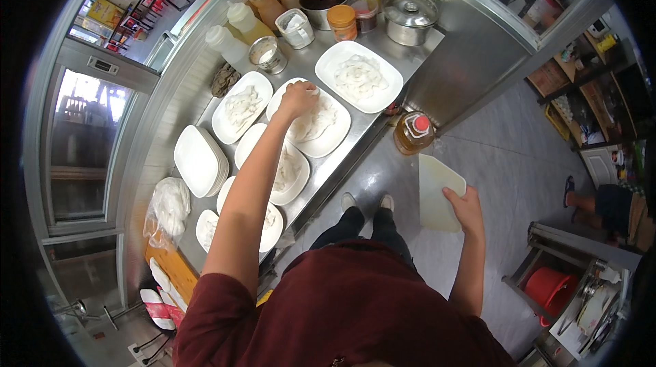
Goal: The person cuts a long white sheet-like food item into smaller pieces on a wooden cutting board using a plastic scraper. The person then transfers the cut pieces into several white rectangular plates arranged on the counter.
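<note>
My left hand (pixel 301 100) reaches over a white oval plate (pixel 335 144), its fingers down at the pale, wide noodle-like strips (pixel 313 123) near the far end. The fingertips are partly hidden, so I cannot tell whether they grip any strips. My right hand (pixel 466 208) holds a flat, translucent plastic scraper (pixel 435 198) by its edge, over the floor to my right. Another plate (pixel 328 67) of strips stands beyond on the right; a smaller plate (pixel 264 85) stands to the left. More filled plates lie nearer, partly covered by my left forearm.
Left on the steel counter (pixel 320 177) are stacked white plates (pixel 197 162) and a plastic bag (pixel 171 203). Squeeze bottles (pixel 264 0), a lidded pot (pixel 410 16) and jars line the back. An oil jug (pixel 412 134) stands on the floor. Another person's legs (pixel 594 208) show far right.
</note>
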The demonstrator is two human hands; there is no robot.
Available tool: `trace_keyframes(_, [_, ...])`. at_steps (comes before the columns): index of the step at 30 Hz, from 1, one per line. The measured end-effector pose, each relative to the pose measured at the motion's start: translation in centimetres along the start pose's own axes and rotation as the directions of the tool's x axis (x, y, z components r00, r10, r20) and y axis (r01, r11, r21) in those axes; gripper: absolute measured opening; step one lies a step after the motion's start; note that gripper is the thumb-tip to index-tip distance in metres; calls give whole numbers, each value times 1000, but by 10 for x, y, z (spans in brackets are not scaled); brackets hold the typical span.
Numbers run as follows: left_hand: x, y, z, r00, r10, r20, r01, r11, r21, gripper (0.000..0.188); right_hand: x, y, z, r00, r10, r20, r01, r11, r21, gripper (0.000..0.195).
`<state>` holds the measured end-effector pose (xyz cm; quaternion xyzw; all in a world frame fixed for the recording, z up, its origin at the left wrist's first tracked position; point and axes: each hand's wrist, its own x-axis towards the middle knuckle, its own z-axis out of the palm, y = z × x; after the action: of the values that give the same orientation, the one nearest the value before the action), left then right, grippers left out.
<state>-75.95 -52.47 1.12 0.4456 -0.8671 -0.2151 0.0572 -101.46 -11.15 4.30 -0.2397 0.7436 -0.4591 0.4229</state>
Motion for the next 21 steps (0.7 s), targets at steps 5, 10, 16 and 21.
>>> trace_keyframes(5, [13, 11, 6, 971, -64, 231, 19, 981, 191, 39, -6, -1, -3, 1000, 19, -19, -18, 999, 42, 29])
trace_keyframes(10, [9, 31, -4, 946, -75, 315, -43, 934, 354, 37, -8, 4, -7, 999, 12, -35, -10, 999, 40, 29])
trace_keyframes(16, [11, 37, -1, 937, -92, 337, -22, 947, 320, 36, -5, 6, -7, 999, 21, -24, -21, 1000, 16, 30])
trace_keyframes(21, [13, 39, -8, 899, -84, 429, -90, 925, 370, 34, -4, 1, -8, 1000, 8, -22, -7, 1000, 30, 29])
